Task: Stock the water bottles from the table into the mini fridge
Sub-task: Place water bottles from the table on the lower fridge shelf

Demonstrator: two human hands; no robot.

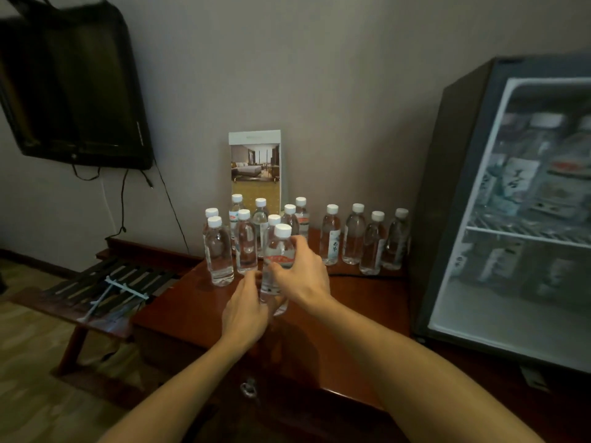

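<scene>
Wooden table | both hands' fingers wrapped round front bottle

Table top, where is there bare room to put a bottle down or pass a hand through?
The table is bare between the hands and the mini fridge, in front of the four-bottle row. Also bare: the near left corner, in front of the left cluster. It is crowded at the back by the brochure, and around the held bottle.
</scene>
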